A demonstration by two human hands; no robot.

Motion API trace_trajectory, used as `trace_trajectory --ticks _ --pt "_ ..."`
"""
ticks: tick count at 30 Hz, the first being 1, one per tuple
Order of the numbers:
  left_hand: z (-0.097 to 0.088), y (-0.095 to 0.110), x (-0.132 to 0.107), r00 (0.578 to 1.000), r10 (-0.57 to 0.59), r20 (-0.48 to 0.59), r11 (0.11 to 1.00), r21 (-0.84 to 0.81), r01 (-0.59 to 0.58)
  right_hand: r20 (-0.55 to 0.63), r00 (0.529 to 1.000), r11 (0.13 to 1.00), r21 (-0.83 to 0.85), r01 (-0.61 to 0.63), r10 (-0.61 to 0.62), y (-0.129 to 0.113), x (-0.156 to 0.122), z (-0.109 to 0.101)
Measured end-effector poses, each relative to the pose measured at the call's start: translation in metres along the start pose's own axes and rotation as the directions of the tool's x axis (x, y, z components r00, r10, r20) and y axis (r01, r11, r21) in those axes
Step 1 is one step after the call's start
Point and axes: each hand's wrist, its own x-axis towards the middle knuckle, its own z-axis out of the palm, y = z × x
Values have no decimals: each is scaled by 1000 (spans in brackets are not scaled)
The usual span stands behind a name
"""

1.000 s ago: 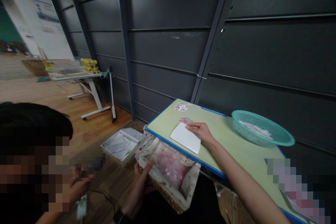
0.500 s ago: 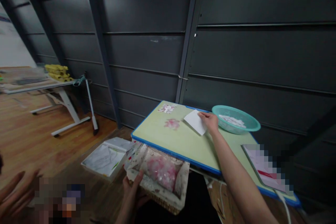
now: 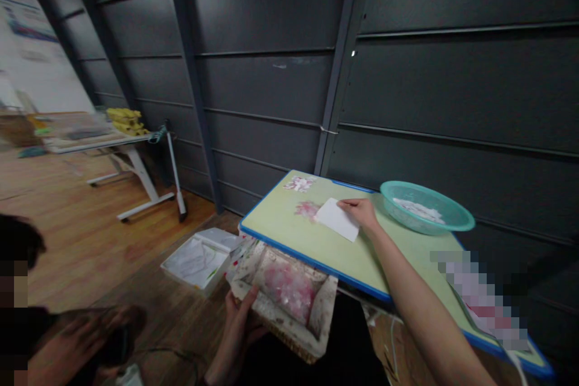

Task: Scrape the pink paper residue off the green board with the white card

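My right hand (image 3: 363, 213) reaches across a light green, blue-edged table (image 3: 362, 256) and rests its fingers on a white card (image 3: 337, 219). The card lies flat, its left edge close to a small pile of pink bits (image 3: 306, 210). My left hand (image 3: 242, 318) grips the near left rim of a cloth-lined wicker basket (image 3: 289, 298), held below the table's front edge. The basket holds pink and white bits. A second patch of pink and white bits (image 3: 299, 183) lies at the table's far left corner.
A teal plastic basket (image 3: 425, 215) with white scraps stands at the table's back right. An open white box (image 3: 199, 258) sits on the wooden floor. Another person (image 3: 67, 344) crouches at the lower left. A white-legged table (image 3: 113, 139) stands further left by the dark wall.
My right hand has slid the white card left toward the pink pile, after earlier carrying it toward the teal basket. The other person has come back into view at the lower left.
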Motion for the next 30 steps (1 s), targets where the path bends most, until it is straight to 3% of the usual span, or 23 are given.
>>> trace_trajectory --ticks 2,3,7,12,18,20,25,30 --pt "0 7 -6 995 -89 34 996 -27 90 30 999 999 47 -16 14 4 2 -3" --pt "-1 9 -8 993 -106 54 994 -21 108 -11 1000 998 54 -20 20 7 4 -5" --pt "-4 11 -11 988 -85 126 996 24 83 -120 992 999 -20 -46 43 17 9 -6" --pt "-8 10 -13 984 -80 161 995 72 69 126 989 989 122 -88 72 5 -5 5" --pt "-6 16 -15 981 -83 175 994 85 69 12 998 992 112 -64 63 2 2 -15" --pt "-5 16 -15 982 -71 174 994 91 56 41 998 995 81 -58 55 3 1 -15" --pt "-4 16 -13 987 -79 139 993 94 66 240 970 993 108 -54 27 -7 -8 2" --pt "-5 16 -10 984 -92 154 992 97 77 149 989 996 84 -28 15 -11 -5 -7"
